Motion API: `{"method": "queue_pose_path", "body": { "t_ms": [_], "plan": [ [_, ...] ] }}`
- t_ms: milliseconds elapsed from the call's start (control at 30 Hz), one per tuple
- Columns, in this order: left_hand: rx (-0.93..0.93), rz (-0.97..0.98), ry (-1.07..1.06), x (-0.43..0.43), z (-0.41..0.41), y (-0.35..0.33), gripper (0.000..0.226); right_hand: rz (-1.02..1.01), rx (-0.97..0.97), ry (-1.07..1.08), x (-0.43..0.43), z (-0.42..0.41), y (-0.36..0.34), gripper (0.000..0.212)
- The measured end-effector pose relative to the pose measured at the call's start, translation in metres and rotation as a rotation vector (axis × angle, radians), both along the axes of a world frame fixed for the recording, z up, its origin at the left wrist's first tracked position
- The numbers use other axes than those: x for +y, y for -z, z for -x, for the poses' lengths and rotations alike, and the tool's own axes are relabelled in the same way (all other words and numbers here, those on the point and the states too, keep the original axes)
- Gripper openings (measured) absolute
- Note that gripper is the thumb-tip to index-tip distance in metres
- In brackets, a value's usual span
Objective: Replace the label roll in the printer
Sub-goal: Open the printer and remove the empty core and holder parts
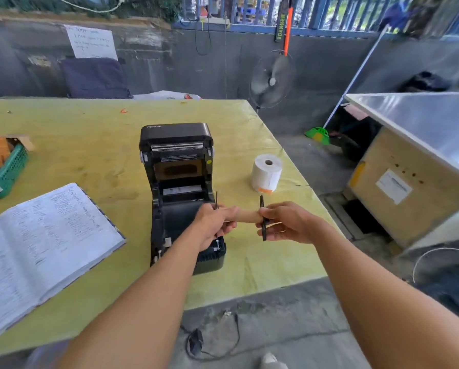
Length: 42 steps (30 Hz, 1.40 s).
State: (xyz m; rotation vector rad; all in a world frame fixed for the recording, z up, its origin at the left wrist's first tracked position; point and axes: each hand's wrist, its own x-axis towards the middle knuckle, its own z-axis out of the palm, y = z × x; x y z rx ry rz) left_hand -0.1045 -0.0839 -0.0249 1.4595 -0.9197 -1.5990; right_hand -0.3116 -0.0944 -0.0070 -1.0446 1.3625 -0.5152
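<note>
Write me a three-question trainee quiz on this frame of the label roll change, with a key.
1. True or false: the lid of the black label printer stands open.
2. Which item stands upright on the yellow-green table, right of the printer?
A. the full white label roll
B. a metal stapler
C. a glass bottle
3. What do the left hand and right hand hold between them?

Key:
1. True; its roll bay is exposed and holds no roll.
2. A.
3. The bare brown cardboard core on a black spindle, one black round end guide showing at the right hand's grip. The hands hold it just above the printer's front right.
</note>
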Motion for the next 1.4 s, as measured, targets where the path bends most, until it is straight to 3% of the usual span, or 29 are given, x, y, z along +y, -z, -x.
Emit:
{"method": "queue_pose_path", "body": {
  "t_ms": [233,367,433,733,1000,1067,1133,1167,1300,1400],
  "plan": [
    [-0.035,-0.167,-0.041,0.000,0.058,0.051,0.026,-0.102,0.093,0.108,-0.003,0.071,0.059,0.029],
    [0.018,-0.206,-0.155,-0.008,0.088,0.073,0.026,0.143,0.713,0.046,-0.021,0.109,0.090,0.028],
    [0.071,-0.212,-0.219,-0.010,0.101,0.079,0.030,0.218,0.875,0.010,-0.030,0.119,0.098,0.029],
    [0.056,-0.244,-0.352,-0.018,0.121,0.093,0.046,0.303,0.950,-0.116,-0.051,0.122,0.126,0.038],
    [0.043,-0.265,-0.356,-0.023,0.128,0.094,0.051,0.341,0.854,-0.008,-0.055,0.127,0.124,0.039],
    [0.053,-0.270,-0.362,-0.026,0.129,0.090,0.052,0.280,0.584,0.100,-0.059,0.124,0.116,0.042],
    [0.069,-0.268,-0.368,-0.030,0.129,0.085,0.053,0.053,0.166,0.182,-0.060,0.120,0.105,0.045],
    [0.078,-0.265,-0.367,-0.032,0.130,0.084,0.053,-0.031,0.048,0.167,-0.060,0.118,0.100,0.041],
    [0.088,-0.241,-0.349,-0.037,0.134,0.077,0.045,-0.093,-0.051,0.177,-0.059,0.115,0.095,0.020],
    [0.059,-0.230,-0.362,-0.036,0.131,0.076,0.032,-0.140,-0.202,0.472,-0.064,0.118,0.093,0.017]
  ]
}}
